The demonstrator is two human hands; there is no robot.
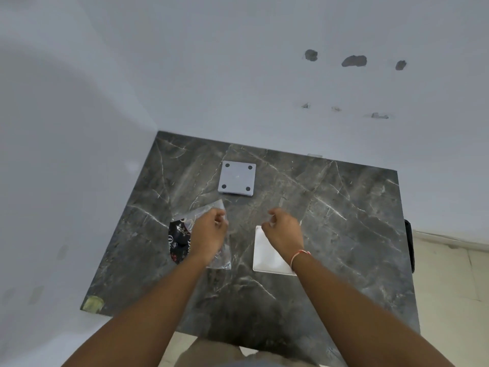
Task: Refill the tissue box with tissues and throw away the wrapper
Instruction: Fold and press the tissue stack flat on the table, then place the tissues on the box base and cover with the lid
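Observation:
A grey square tissue box (pixel 236 180) lies bottom up on the dark marble table (pixel 330 207), showing four black feet. Nearer me, to the left, lies a clear plastic wrapper (pixel 180 234) with a black printed part. My left hand (pixel 209 234) rests over it and pinches the clear film between thumb and fingers. A white square stack of tissues (pixel 267 254) lies flat to the right. My right hand (pixel 284 231) hovers over the stack's far corner, its fingers loosely curled and nothing in them.
The table stands in a corner, with white walls behind and to the left. A yellowish patch (pixel 93 304) marks its near left corner. A dark object (pixel 408 242) hangs off the table's right edge, with pale floor tiles beyond.

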